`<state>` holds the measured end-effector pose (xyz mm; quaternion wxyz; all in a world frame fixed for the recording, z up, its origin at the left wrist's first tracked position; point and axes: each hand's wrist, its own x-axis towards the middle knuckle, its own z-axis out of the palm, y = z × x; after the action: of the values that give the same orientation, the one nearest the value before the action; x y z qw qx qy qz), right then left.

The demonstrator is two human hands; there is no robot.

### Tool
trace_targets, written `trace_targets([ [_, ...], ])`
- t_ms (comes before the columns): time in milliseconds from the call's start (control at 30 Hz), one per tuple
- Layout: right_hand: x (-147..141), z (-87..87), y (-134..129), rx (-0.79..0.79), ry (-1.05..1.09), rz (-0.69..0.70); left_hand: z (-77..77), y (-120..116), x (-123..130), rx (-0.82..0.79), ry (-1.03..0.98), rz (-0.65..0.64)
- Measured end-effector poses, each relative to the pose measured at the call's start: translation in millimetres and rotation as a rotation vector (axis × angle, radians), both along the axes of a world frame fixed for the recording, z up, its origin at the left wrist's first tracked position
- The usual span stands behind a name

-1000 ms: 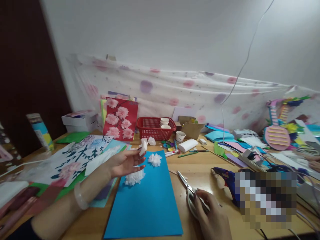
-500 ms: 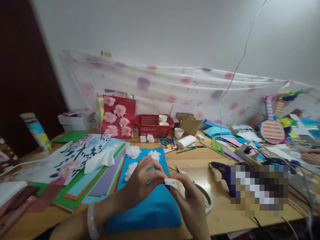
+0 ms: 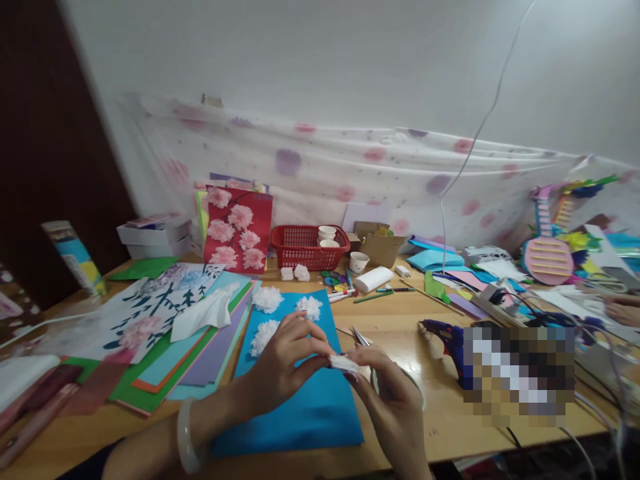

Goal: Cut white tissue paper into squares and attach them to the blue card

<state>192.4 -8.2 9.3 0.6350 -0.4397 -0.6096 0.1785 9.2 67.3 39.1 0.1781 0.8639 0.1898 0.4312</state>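
Observation:
A small folded white tissue (image 3: 344,363) is pinched between both hands over the right part of a blue sheet (image 3: 300,417). My left hand (image 3: 295,353) grips its left end with fingertips and thumb. At its right end, the thumb and fingers of my right hand (image 3: 390,397) are closed on it. Fluffy white paper flowers (image 3: 267,300) lie on the upper part of the sheet, partly behind my left hand. Scissors (image 3: 361,337) rest on the table, their handles largely hidden by my right hand.
A red basket (image 3: 310,257) with paper cups stands at the back beside a red flower picture (image 3: 237,230). Coloured papers (image 3: 210,360) lie left. On the right are a glue gun (image 3: 450,340), cables and a pink paper instrument (image 3: 547,260). Another person's hand (image 3: 623,310) shows far right.
My right hand has shifted slightly right and its fingers have changed position on the white tissue, showing more of the folded strip. My left hand stays nearly in place.

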Motion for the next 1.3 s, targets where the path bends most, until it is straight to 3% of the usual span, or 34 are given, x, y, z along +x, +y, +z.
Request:
trace_targets([
  [200, 0.9, 1.2, 0.7, 0.0, -0.05, -0.054, 0.4, -1.1, 1.6, -0.048, -0.004, -0.009],
  [333, 0.0, -5.9, 4.0, -0.066, 0.012, -0.161, 6.2, 9.8, -0.8, -0.266, -0.037, 0.018],
  [433, 1.2, -13.4, 7.1, -0.18, 0.024, -0.211, 12.1, 48.0, -10.9, -0.759, -0.142, 0.244],
  [467, 1.2, -16.0, 8.1, -0.215, 0.02, -0.21, 13.6, 65.9, -15.5, -0.838, -0.142, 0.285],
  [600, -2.3, -26.7, 11.8, -0.308, -0.001, -0.17, 14.2, 140.1, -30.9, -1.026, -0.153, 0.437],
  [733, -7.2, -33.7, 13.6, -0.335, -0.051, -0.138, 7.5, 185.4, -31.2, -1.183, -0.187, 0.528],
  [1000, -11.6, -29.7, 12.6, -0.323, -0.174, -0.128, -10.0, 218.0, -11.0, -1.348, -0.255, 0.613],
  [1300, -8.1, -36.8, 12.3, -0.31, -0.289, -0.102, -5.7, 230.5, 0.5, -1.318, -0.293, 0.641],
])
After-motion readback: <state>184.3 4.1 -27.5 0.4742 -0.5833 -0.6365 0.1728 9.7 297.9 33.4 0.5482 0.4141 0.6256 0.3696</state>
